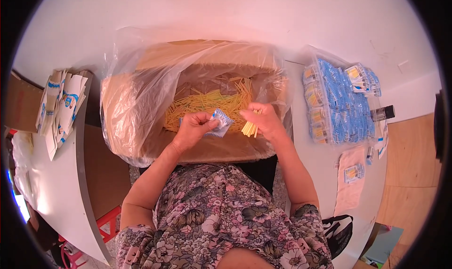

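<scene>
Brown cardboard box (207,52), plastic-lined, at upper centre; clear tub (314,106) of blue-edged packets (346,113), right. Yellow sticks (202,102) lie loose in the box. Mid-frame, the right hand (264,120) has its grip round a stick bundle (250,129); the left hand (193,130) pinches a small packet (223,123).

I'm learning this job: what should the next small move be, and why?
Perhaps bring the bundle of thin yellow sticks in the right grip to the small blue-and-white plastic packet, since the left grip holds it close by and the sticks are outside it.
</scene>
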Demonstrator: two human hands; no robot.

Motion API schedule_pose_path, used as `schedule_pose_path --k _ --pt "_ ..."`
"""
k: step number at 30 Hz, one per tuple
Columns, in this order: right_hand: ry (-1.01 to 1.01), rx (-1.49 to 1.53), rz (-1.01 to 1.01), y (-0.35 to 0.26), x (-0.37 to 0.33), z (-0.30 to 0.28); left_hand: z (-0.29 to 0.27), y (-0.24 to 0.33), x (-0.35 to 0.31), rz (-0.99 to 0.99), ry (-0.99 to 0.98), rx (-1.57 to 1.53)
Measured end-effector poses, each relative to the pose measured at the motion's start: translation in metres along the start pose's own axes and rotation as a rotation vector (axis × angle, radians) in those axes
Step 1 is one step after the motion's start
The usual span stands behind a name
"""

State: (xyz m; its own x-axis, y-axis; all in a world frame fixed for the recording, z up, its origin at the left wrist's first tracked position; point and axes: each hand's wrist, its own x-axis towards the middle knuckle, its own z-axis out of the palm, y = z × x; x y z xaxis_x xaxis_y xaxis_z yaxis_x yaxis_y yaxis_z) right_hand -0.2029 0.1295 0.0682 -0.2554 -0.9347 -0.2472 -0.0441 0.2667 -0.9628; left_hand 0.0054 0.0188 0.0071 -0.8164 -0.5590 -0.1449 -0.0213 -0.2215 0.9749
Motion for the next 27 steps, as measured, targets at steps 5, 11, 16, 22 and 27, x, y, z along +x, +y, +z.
schedule_pose_path --k 5,11,16,22,27 --pt "-0.059 0.379 0.100 -0.014 0.003 0.005 0.007 0.010 0.003 -0.046 -0.008 0.037" --pt "-0.138 0.130 0.201 -0.036 0.013 0.011 0.019 0.027 0.004 0.036 -0.123 0.111" --pt "0.034 -0.431 -0.241 -0.026 0.023 0.010 0.021 0.022 0.006 0.042 -0.190 0.114" --pt "0.015 -0.705 -0.564 -0.042 0.016 0.016 0.021 0.025 0.007 0.004 -0.184 0.193" --pt "-0.075 -0.637 -0.550 -0.043 0.011 0.017 0.023 0.025 0.005 -0.013 -0.151 0.078"
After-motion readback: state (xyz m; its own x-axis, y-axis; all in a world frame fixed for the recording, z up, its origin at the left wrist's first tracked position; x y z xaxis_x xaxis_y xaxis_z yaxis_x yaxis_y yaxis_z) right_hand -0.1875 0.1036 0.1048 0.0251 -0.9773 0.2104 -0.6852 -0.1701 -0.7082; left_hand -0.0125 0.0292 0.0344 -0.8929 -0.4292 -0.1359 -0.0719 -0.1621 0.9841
